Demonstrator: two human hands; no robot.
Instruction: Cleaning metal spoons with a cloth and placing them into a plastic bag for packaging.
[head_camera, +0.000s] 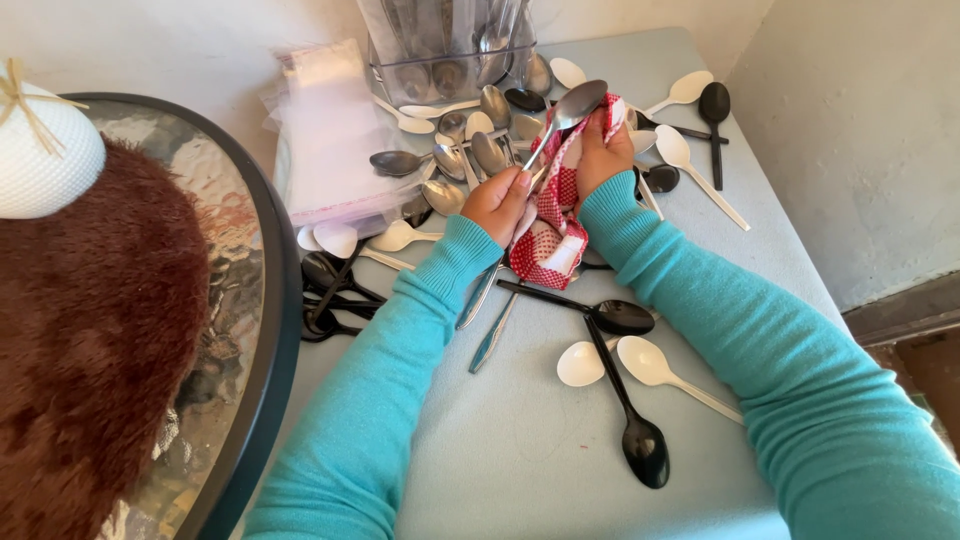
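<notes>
We are holding a metal spoon (566, 110) up over the middle of the pale blue desk (520, 450). Our left hand (497, 203) is gripping the spoon's handle, its fingers (520, 183) closing tightly around it. Our right hand (603, 152) is pressing a red-and-white checked cloth (550, 225) against the spoon just below its bowl, fingers wrapping around the cloth; the rest of the cloth is hanging down between our two wrists. Around us, white plastic spoons (650, 365), black plastic spoons (640, 440) and more metal spoons (460, 150) are lying scattered across the desk. A clear container (450, 50) holding cutlery is standing at the far edge, with a stack of clear plastic bags (330, 130) just beside it. A round glass table (235, 300) is sitting on our left.
</notes>
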